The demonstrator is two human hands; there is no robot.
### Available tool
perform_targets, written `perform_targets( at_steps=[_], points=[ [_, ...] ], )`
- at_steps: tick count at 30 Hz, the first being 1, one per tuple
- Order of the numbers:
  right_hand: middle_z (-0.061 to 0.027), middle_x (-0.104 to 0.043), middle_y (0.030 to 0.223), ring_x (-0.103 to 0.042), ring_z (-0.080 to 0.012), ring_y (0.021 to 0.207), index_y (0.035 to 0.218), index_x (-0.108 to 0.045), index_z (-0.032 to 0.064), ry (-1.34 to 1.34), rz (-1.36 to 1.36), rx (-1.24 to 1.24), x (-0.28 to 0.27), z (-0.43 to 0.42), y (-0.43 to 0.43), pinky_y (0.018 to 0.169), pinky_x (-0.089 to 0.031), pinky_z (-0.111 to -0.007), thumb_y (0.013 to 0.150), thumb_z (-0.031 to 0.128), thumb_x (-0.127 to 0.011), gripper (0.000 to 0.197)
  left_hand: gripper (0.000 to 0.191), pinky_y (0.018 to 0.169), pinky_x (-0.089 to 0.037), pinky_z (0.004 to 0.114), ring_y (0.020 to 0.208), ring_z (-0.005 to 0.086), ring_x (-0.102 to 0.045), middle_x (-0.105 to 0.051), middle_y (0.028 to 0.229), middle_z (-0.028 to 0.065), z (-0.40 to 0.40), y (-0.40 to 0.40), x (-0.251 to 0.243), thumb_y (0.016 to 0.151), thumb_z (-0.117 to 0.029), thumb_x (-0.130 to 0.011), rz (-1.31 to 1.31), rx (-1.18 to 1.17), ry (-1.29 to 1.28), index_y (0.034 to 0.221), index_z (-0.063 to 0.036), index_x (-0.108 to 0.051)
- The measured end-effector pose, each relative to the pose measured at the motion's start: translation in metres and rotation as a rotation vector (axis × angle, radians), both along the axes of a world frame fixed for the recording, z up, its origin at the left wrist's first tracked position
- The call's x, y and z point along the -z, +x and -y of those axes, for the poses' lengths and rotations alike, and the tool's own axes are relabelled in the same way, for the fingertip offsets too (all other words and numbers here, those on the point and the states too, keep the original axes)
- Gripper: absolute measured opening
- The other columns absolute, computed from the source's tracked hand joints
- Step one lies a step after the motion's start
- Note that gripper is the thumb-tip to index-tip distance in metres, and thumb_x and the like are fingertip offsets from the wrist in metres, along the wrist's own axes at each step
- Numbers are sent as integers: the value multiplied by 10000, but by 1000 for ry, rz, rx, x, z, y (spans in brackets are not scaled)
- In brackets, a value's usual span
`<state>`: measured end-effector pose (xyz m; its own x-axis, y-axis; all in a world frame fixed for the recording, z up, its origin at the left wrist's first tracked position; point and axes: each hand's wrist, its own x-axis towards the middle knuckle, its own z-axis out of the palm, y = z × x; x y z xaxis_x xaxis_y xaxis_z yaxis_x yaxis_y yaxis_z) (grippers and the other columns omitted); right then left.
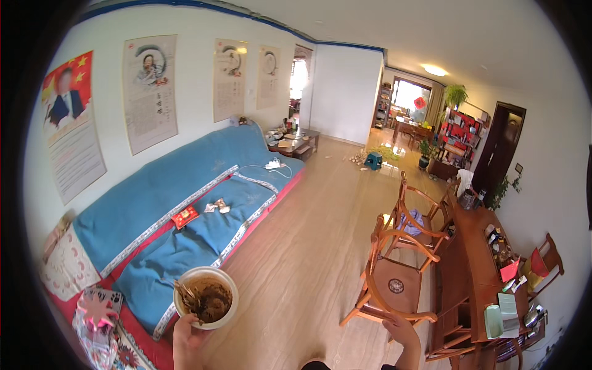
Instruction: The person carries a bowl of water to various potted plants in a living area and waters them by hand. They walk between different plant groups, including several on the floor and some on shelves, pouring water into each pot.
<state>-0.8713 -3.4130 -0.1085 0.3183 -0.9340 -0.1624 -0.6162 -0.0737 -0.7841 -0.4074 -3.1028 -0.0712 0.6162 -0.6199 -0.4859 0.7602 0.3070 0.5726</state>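
Observation:
My left hand (190,329) grips the near rim of a round white pot (235,296). Inside it, a dark brown clumpy mass (212,300) coats the wall and bottom. Thin pale sticks or stalks (185,294) stick out at its left side. The pot is over the front edge of a blue-covered sofa (162,240). On the right, my right hand (400,329) appears in front of the curved rail of a wooden armchair (393,273). I see nothing held in it, and cannot tell whether it touches the rail.
A second armchair (411,226) and a long wooden desk (474,249) line the right. Along the sofa lie a red packet (185,216), crumpled tissues (218,206) and a white power strip (274,163). A blue stool (373,160) stands farther off beside scattered pale pieces (358,157) on the floor.

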Motion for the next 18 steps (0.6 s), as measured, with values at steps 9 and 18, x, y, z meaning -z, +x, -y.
perform_targets(
  at_steps=[9, 18],
  points=[
    [-175, -625, 1050, -586, -288, 997, 1211, -520, 37, 104, -243, -476, 50, 217, 197, 861, -450, -352, 824, 452, -557, 569, 601, 948, -409, 559, 1162, 400, -446, -410, 1290, 237, 186, 128, 35, 727, -29, -372, 169, 186, -158, 1314, 50, -273],
    [-135, -642, 981, -601, -228, 903, 1203, -510, 17, 4, 87, -570, -32, 421, 382, 793, -466, -320, 860, 361, -554, 488, 666, 895, -429, 564, 1145, 394, -454, -439, 1276, 177, 307, 194, 1, 656, 8, -464, 20, -176, -59, 1307, -69, -346]
  ],
)
